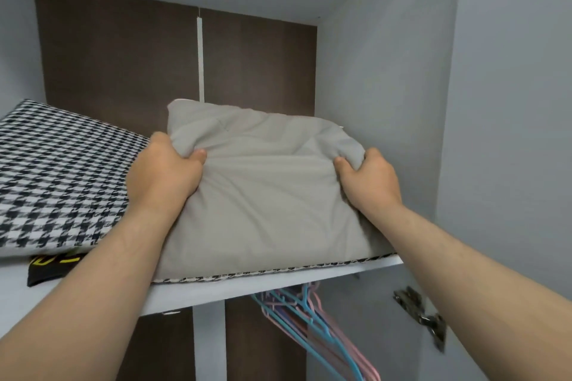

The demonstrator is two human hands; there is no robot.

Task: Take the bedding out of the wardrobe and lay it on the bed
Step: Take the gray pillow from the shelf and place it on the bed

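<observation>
On the wardrobe shelf [216, 289], right of the houndstooth bedding [58, 182], the grey pillow [263, 195] lay tilted. We had our left hand [164, 176] and right hand [370, 182] each closed on an upper corner; it looked soft, light, easily bunched.

The pillow [263, 195] lies on the wardrobe shelf [216, 291], at its right end. At 9 o'clock from it lies a folded blanket [62, 173], touching it. The left hand [164, 176] grips its 9 o'clock edge, the right hand [368, 179] its 3 o'clock edge. Hangers [312, 318] hang under the shelf, at 6 o'clock.
</observation>
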